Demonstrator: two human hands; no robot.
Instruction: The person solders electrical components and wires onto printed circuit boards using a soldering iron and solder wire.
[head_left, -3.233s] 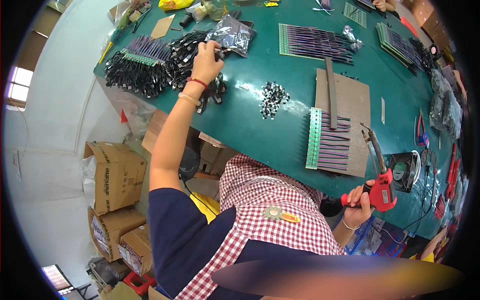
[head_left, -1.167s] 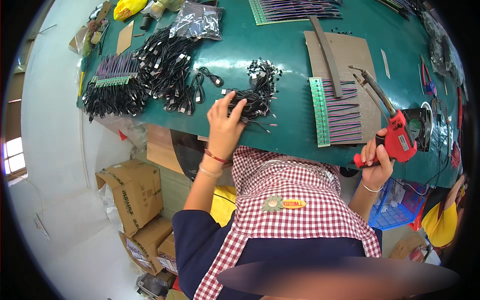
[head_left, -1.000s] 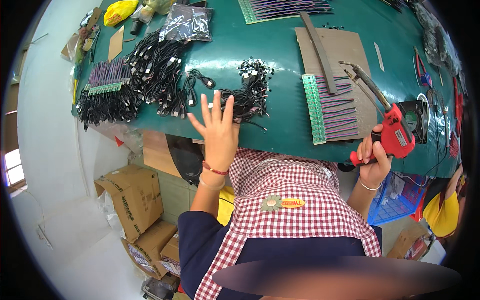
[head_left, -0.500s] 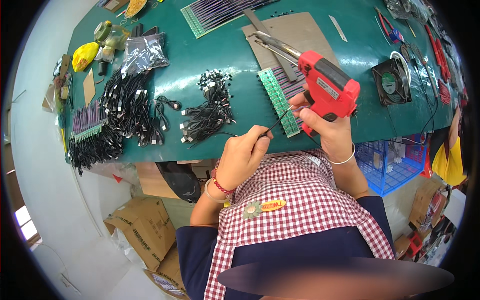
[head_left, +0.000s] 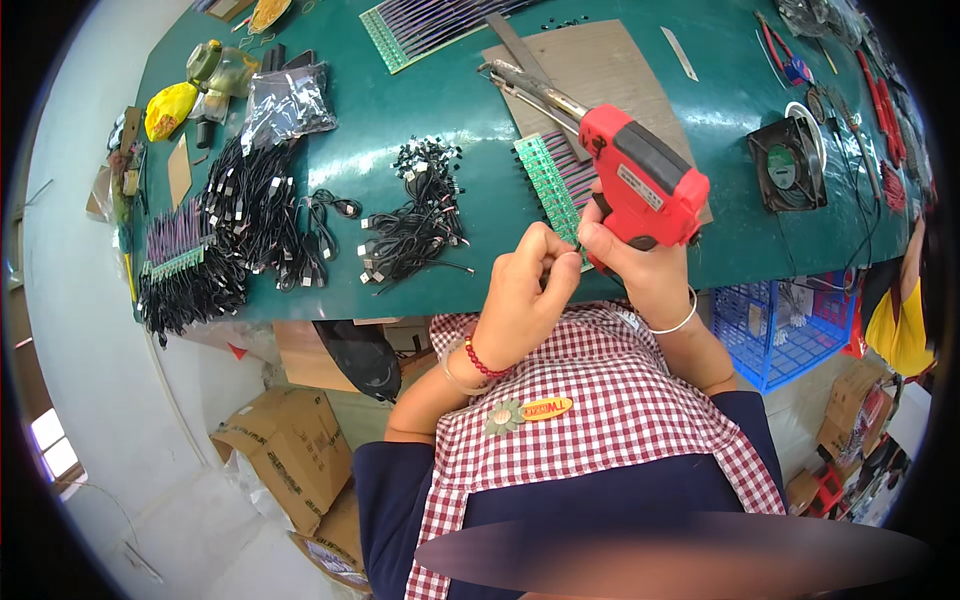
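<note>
My right hand [head_left: 645, 275] grips a red and black soldering gun [head_left: 640, 180], its metal tip pointing up and to the left, over a brown board. My left hand [head_left: 528, 292] is closed in a pinch just beside the right fingers, at the near end of a green circuit board panel [head_left: 548, 180]. A thin black cable runs into that pinch; most of it is hidden by the fingers. Purple and black wires [head_left: 578, 180] lie along the panel's right side. Left of my hands lies a pile of short black cables [head_left: 415, 240] with bare ends.
The brown board [head_left: 640, 80] lies under a metal bar [head_left: 520, 45]. Bundled black cables with white connectors [head_left: 260, 210] cover the left side. A second green panel [head_left: 395, 40] sits at the far edge. On the right are a square fan [head_left: 785, 165] and red-handled pliers [head_left: 770, 45].
My left hand has moved right and up, bringing the cable end to the panel beside my right hand. The soldering gun has shifted slightly left.
</note>
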